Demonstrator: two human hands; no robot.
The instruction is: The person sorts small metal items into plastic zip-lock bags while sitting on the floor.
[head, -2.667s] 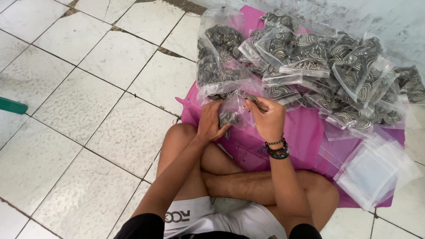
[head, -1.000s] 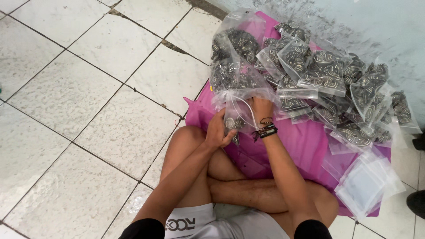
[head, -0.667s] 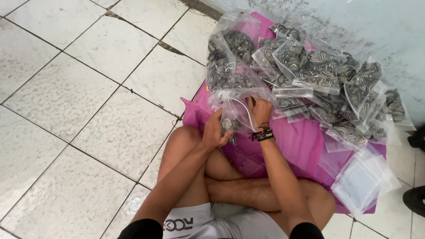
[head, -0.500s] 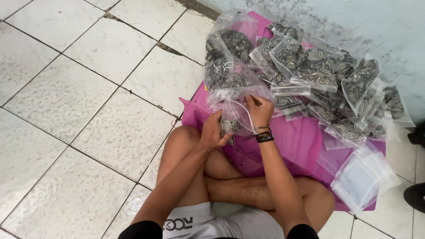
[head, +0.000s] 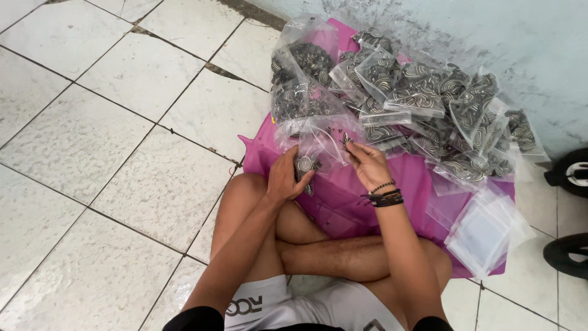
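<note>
I sit cross-legged on a tiled floor at a magenta sheet [head: 422, 184]. My left hand [head: 286, 178] holds a few small grey spiral-patterned pieces [head: 304, 164] against its palm. My right hand [head: 367, 164], with dark bead bracelets at the wrist, pinches one such piece [head: 346, 140] at the mouth of a large clear plastic bag [head: 306, 116] full of the same pieces. Behind lies a heap of small filled clear bags [head: 429, 104].
A stack of empty clear zip bags [head: 487, 230] lies on the sheet's right corner. A pale wall [head: 490, 37] runs behind the heap. Two dark sandals [head: 569, 171] sit at the right edge. White floor tiles [head: 92, 153] spread to the left.
My right hand has come out of the large bag with one piece and moved slightly right. My left hand stays by my knee with its pieces. The view shifted a little.
</note>
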